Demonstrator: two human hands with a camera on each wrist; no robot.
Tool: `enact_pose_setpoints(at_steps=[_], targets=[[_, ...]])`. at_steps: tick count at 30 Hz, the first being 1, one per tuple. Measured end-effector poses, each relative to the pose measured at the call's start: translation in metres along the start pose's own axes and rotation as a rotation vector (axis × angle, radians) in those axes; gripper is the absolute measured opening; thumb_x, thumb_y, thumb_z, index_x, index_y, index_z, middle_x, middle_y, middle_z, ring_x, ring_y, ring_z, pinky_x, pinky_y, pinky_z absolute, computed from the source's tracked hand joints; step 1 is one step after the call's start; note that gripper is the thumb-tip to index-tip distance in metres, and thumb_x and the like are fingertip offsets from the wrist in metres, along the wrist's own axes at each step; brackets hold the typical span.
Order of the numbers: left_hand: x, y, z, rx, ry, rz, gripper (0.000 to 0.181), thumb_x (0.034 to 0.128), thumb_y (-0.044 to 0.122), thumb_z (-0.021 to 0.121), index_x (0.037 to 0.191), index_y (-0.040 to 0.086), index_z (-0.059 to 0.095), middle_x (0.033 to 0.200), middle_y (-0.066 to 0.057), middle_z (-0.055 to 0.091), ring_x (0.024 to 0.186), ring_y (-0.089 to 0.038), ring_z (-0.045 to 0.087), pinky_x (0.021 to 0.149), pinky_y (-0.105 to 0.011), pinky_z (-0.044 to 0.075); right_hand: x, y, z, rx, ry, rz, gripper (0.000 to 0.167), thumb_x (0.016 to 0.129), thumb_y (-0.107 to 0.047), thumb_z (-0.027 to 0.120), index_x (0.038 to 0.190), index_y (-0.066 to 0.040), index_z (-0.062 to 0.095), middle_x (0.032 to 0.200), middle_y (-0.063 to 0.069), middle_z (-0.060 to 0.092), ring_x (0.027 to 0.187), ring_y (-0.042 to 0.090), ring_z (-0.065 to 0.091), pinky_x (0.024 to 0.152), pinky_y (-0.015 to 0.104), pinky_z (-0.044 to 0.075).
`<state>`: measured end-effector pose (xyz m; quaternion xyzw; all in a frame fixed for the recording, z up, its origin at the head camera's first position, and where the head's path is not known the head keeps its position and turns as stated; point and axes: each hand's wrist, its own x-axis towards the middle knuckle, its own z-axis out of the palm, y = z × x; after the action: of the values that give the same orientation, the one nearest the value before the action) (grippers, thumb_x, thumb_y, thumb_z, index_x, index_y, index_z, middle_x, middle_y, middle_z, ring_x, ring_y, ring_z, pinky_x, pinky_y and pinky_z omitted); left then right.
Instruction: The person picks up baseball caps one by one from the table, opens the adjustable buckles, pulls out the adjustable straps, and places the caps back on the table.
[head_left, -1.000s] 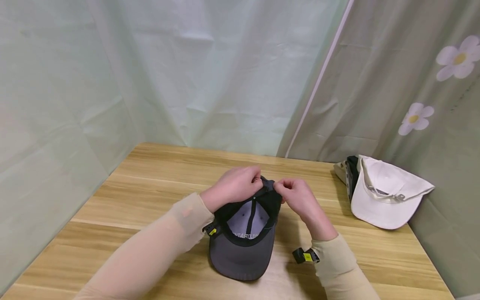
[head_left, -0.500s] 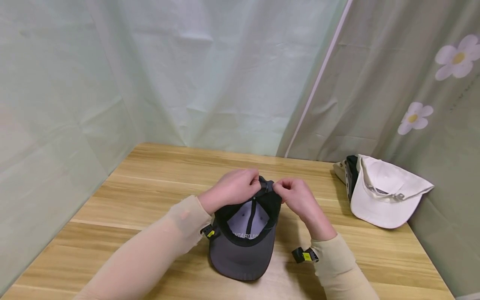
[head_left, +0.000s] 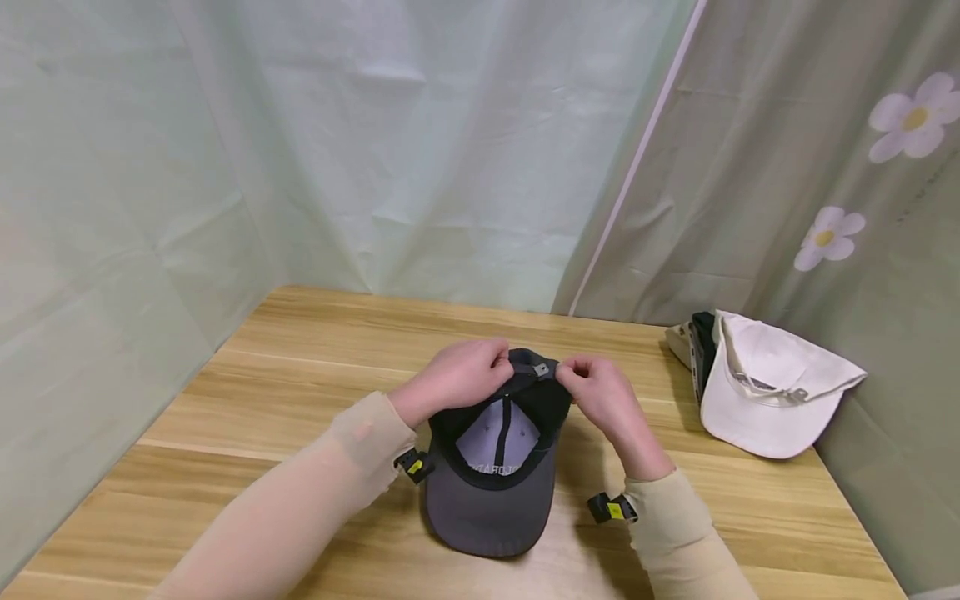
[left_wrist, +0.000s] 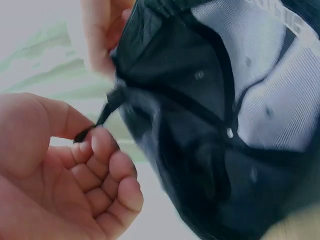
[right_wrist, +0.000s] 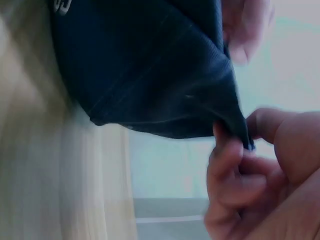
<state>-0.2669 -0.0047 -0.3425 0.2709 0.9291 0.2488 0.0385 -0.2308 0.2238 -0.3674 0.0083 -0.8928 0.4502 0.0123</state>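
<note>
A dark grey baseball cap point(head_left: 491, 518) lies upside down on the wooden table, brim toward me and its lining facing up. My left hand point(head_left: 467, 377) pinches the end of the cap's back strap point(left_wrist: 104, 112) between thumb and forefinger, clearly seen in the left wrist view. My right hand point(head_left: 602, 396) pinches the cap's back edge beside a small metal buckle point(head_left: 542, 370). Thumb and fingers of the right hand point(right_wrist: 265, 165) close on the dark fabric point(right_wrist: 155, 75) in the right wrist view. Between the two hands the strap runs through the buckle.
A white cap point(head_left: 772, 379) stands at the table's right edge, with a black cap point(head_left: 703, 346) and a beige one point(head_left: 679, 342) behind it. Curtains point(head_left: 465, 150) enclose the wooden table point(head_left: 315, 400) at the back and sides.
My left hand has drawn slightly left, away from the right hand, which has shifted a little right. The buckle between them now shows plainly. The cap has moved slightly to the right.
</note>
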Motion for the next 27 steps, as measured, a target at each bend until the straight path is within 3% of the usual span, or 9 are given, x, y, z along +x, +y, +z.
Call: enact_pose_setpoints(at_steps=[8,13,16,19,23,27], targets=[[-0.001,-0.001,-0.007,0.014,0.024,0.029,0.021,0.1094,0.019,0.061,0.089,0.015,0.06,0.076,0.001,0.051,0.073,-0.02,0.056,0.07,-0.034,0.041,-0.001,0.0,-0.006,0.01,-0.032,-0.003,0.024,0.106,-0.022,0.063,0.096,-0.008,0.079,0.081,0.004,0.067,0.077,0.026,0.061,0.067,0.037,0.042],[-0.002,-0.002,-0.008,-0.031,0.002,0.033,0.02,0.1116,0.028,0.065,0.096,0.015,0.065,0.08,0.0,0.058,0.074,-0.019,0.057,0.07,-0.034,0.044,-0.001,-0.001,-0.007,0.026,-0.031,0.026,0.025,0.106,-0.025,0.064,0.099,-0.007,0.08,0.08,0.006,0.068,0.08,0.029,0.061,0.068,0.038,0.04],[-0.003,-0.003,-0.007,-0.033,-0.017,0.045,0.022,0.1076,0.035,0.074,0.101,0.014,0.068,0.085,0.002,0.064,0.076,-0.017,0.059,0.072,-0.035,0.048,-0.001,-0.002,-0.007,0.031,-0.037,0.036,0.026,0.107,-0.027,0.064,0.102,-0.008,0.081,0.08,0.005,0.068,0.083,0.031,0.062,0.069,0.039,0.04],[-0.003,-0.002,-0.005,0.038,-0.031,0.057,0.028,0.0996,0.037,0.085,0.104,0.013,0.071,0.09,0.002,0.067,0.08,-0.017,0.061,0.077,-0.037,0.052,-0.001,-0.002,-0.007,0.039,-0.047,0.041,0.027,0.107,-0.028,0.065,0.102,-0.008,0.081,0.079,0.005,0.068,0.085,0.034,0.063,0.069,0.039,0.039],[-0.002,0.002,0.003,0.202,-0.034,0.062,0.032,0.092,0.033,0.093,0.106,0.012,0.074,0.098,0.0,0.068,0.09,-0.021,0.064,0.087,-0.04,0.054,0.0,-0.002,-0.007,0.046,-0.056,0.04,0.027,0.107,-0.028,0.064,0.1,-0.008,0.081,0.077,0.005,0.067,0.085,0.032,0.06,0.068,0.039,0.038],[0.001,0.004,0.011,0.336,-0.019,0.067,0.026,0.0898,0.032,0.095,0.09,0.014,0.076,0.096,-0.001,0.066,0.091,-0.023,0.063,0.087,-0.04,0.054,0.0,-0.002,-0.006,0.062,-0.068,0.048,0.027,0.107,-0.028,0.064,0.099,-0.008,0.08,0.077,0.005,0.066,0.075,0.026,0.053,0.064,0.036,0.035]])
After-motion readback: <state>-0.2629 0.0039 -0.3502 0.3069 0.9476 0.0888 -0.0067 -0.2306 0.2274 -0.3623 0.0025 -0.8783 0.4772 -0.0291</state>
